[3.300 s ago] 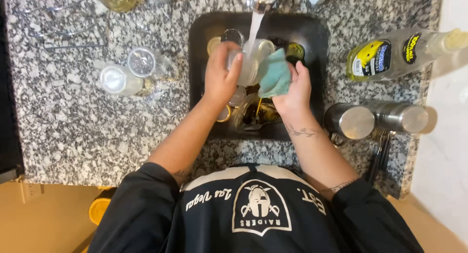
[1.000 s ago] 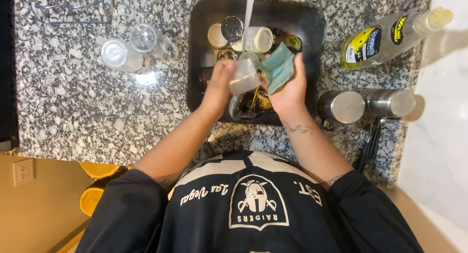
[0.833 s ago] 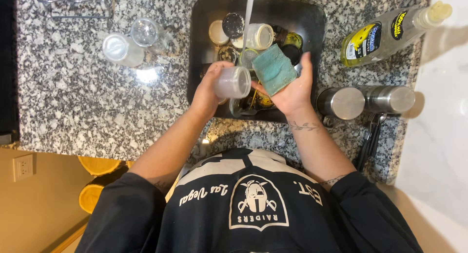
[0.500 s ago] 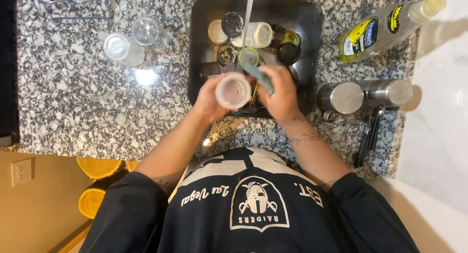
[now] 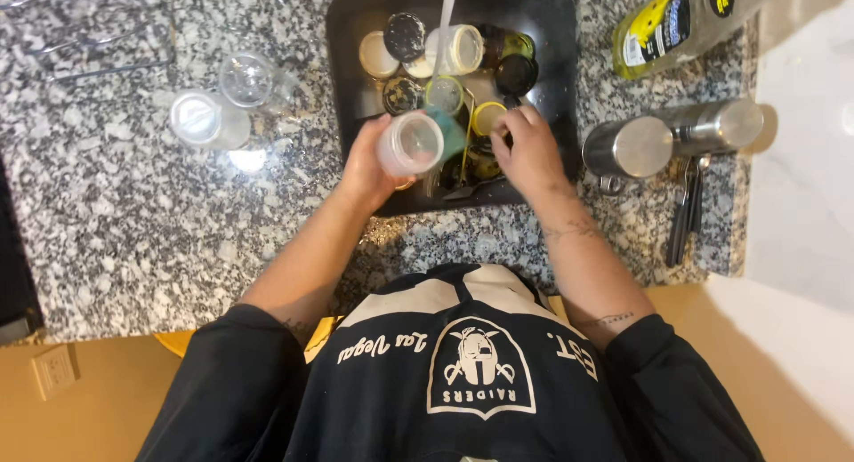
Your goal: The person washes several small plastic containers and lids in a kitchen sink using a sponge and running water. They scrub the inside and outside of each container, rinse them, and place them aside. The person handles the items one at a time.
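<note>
While gripped sideways, clear jar (image 5: 411, 144) mouth faces the camera.

Clear glass jar (image 5: 411, 144), lidless and tipped on its side with the round mouth facing up toward the camera, gripped from the left over the near-left part of the dark sink (image 5: 356, 17). Teal sponge (image 5: 451, 133) just right of the jar, touching its side and mostly hidden behind it (only a small wedge showing). Both above a clutter of jars and lids, near of the thin stream of water.
</note>
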